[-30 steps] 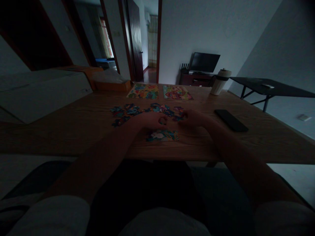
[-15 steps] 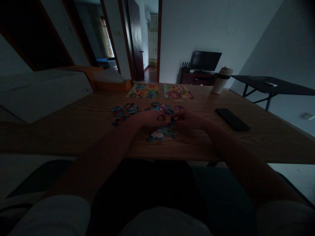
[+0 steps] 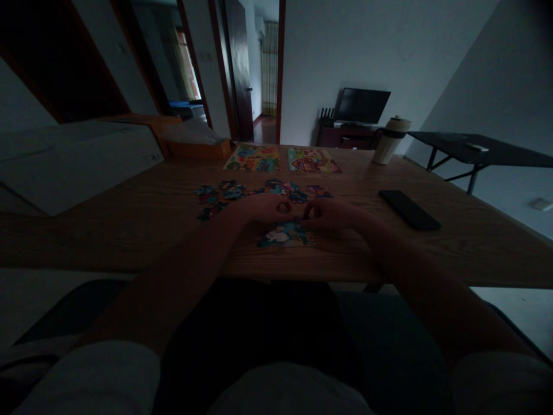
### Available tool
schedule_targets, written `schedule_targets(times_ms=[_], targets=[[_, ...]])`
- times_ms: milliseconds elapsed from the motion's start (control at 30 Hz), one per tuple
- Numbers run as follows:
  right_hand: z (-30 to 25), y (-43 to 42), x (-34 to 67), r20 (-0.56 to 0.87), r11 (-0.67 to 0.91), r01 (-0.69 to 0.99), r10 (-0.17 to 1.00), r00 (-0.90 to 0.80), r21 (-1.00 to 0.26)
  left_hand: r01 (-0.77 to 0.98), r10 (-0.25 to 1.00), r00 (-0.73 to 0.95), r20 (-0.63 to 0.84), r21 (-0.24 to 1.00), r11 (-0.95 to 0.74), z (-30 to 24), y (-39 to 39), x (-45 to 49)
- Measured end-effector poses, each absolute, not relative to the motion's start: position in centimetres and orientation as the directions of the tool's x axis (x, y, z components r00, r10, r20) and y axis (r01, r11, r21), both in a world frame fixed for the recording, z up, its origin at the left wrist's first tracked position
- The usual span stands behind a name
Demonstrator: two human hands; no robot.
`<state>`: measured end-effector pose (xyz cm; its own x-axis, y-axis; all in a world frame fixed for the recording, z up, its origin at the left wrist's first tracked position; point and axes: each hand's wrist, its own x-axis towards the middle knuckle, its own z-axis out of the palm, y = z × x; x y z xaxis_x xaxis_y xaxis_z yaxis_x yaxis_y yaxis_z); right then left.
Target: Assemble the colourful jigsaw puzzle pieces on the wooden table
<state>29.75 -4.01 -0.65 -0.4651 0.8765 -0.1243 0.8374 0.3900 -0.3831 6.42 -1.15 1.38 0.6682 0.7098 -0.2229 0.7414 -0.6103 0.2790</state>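
Observation:
A partly joined jigsaw puzzle (image 3: 283, 237) with a white rabbit on a blue-green ground lies flat near the table's front edge. My left hand (image 3: 270, 208) is curled at its upper edge, thumb and forefinger bent into a ring; whatever its fingertips hold is too dark to make out. Opposite, my right hand (image 3: 330, 215) has its fingers closed in a pinch down at the puzzle's upper right part, on a dark puzzle piece (image 3: 298, 219) that is mostly hidden. Loose puzzle pieces (image 3: 231, 189) lie in a heap just beyond both hands.
Two colourful picture boards (image 3: 253, 158) lie at the table's far side. A black phone (image 3: 409, 210) and a pale tumbler (image 3: 389, 143) stand to the right in that order of depth. At left are a white box (image 3: 86, 164) and an orange box (image 3: 199, 151).
My right hand has lowered slightly, bringing its fingertips and the dark piece down to the puzzle's upper edge. My left hand stays almost where it was.

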Motion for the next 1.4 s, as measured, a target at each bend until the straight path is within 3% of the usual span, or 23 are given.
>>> schedule_targets(times_ms=[300, 600, 800, 967, 1067, 1167, 1267, 1400], targets=[[-1.2, -4.3, 29.5, -0.011, 0.478, 0.781, 0.85, -0.526, -0.401, 0.701, 0.681, 0.709, -0.183, 0.292, -0.651, 0.3, -0.2, 6.3], [-0.6, -4.8, 29.4, -0.006, 0.552, 0.751, 0.804, -0.595, -0.362, 0.698, 0.679, 0.711, -0.181, 0.295, -0.652, 0.3, -0.2, 6.4], [-0.7, -4.6, 29.7, -0.055, 0.543, 0.732, 0.787, -0.615, -0.411, 0.721, 0.703, 0.686, -0.188, 0.302, -0.623, 0.7, -0.7, 6.4], [-1.0, -3.7, 30.2, 0.004, 0.579, 0.688, 0.766, -0.642, -0.438, 0.714, 0.695, 0.693, -0.191, 0.32, -0.623, 0.9, -0.9, 6.3], [-0.9, -2.1, 32.7, 0.149, 0.511, 0.726, 0.85, -0.505, -0.461, 0.722, 0.704, 0.683, -0.195, 0.33, -0.609, 1.2, -1.1, 6.3], [-0.8, -0.1, 36.5, 0.257, 0.295, 0.836, 0.947, -0.191, -0.463, 0.731, 0.718, 0.668, -0.195, 0.354, -0.584, 1.3, -1.3, 6.3], [-1.6, 1.4, 39.1, 0.196, 0.13, 0.917, 0.979, -0.059, -0.376, 0.708, 0.687, 0.693, -0.219, 0.385, -0.592, 1.4, -1.4, 6.4], [-3.1, 2.1, 38.9, 0.07, 0.107, 0.939, 0.994, -0.089, -0.326, 0.701, 0.664, 0.706, -0.249, 0.381, -0.603, 1.4, -1.4, 6.6]])
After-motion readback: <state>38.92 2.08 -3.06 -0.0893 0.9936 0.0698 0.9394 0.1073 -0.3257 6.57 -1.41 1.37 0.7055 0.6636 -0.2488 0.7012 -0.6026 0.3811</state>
